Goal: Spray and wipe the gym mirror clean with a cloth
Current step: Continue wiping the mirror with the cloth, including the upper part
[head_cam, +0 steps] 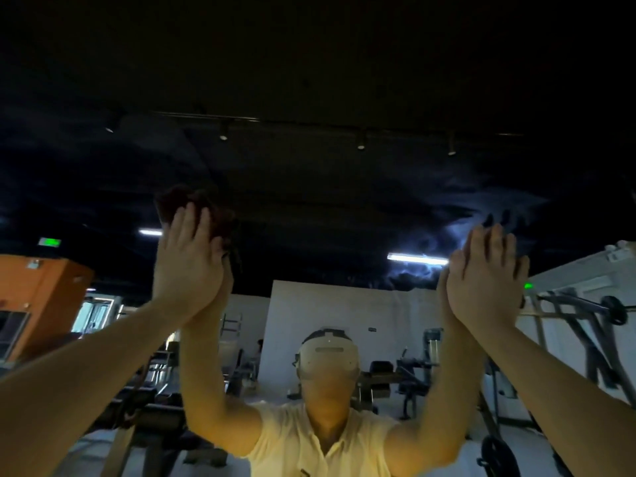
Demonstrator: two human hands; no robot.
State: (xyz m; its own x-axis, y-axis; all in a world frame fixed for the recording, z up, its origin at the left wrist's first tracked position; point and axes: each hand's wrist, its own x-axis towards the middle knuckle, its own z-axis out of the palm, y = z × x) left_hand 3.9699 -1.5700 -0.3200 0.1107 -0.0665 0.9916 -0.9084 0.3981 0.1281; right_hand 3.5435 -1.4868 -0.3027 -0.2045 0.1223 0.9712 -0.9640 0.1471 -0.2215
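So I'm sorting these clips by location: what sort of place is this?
Most likely a gym, seen reflected in a large wall mirror. The reflection shows a black barbell with round weight plates on a rack, a grey weight-stack machine and a dark padded bench.

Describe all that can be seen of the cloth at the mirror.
The cloth is dark, reddish-brown and looks soft. It is crumpled into a bunch, not spread flat. The left hand presses it with straight fingers high against the mirror. Parts of it show above the fingertips and hang at the hand's right side. The dim light hides its weave.
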